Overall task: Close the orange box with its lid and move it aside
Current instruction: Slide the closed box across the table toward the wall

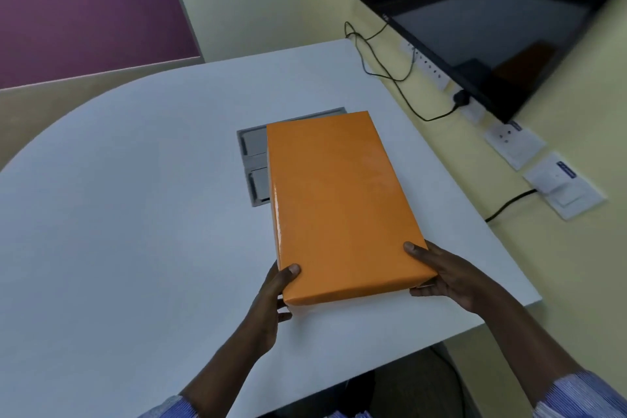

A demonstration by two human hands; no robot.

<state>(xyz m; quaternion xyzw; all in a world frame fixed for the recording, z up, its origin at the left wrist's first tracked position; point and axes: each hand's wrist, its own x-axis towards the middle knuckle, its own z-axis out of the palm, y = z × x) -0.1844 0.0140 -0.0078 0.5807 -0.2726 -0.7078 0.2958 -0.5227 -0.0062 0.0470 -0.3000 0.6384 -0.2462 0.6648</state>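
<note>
I have the orange box (336, 204) by its near end, lid (325, 159) already seated flush on top, so the closing step looks done and what is in hand is the move aside. My left hand (271, 302) grips the near left corner, thumb pressed on the lid's top and the other fingers curled under or along the side, where I cannot see them fully. My right hand (444, 275) takes the near right corner the same way, thumb on top, fingers wrapped beneath the edge. Both hands are closed on the box, not spread wide. The box lies lengthways away from me on the white table (118, 197), toward its right half, and its far left part covers a grey recessed panel (252, 159) set in the tabletop. Whether the near end is raised or resting flat I cannot tell. Next, I judge, it wants an even carry or slide with both hands to bare table, keeping thumb pressure on so the lid does not shift.
</note>
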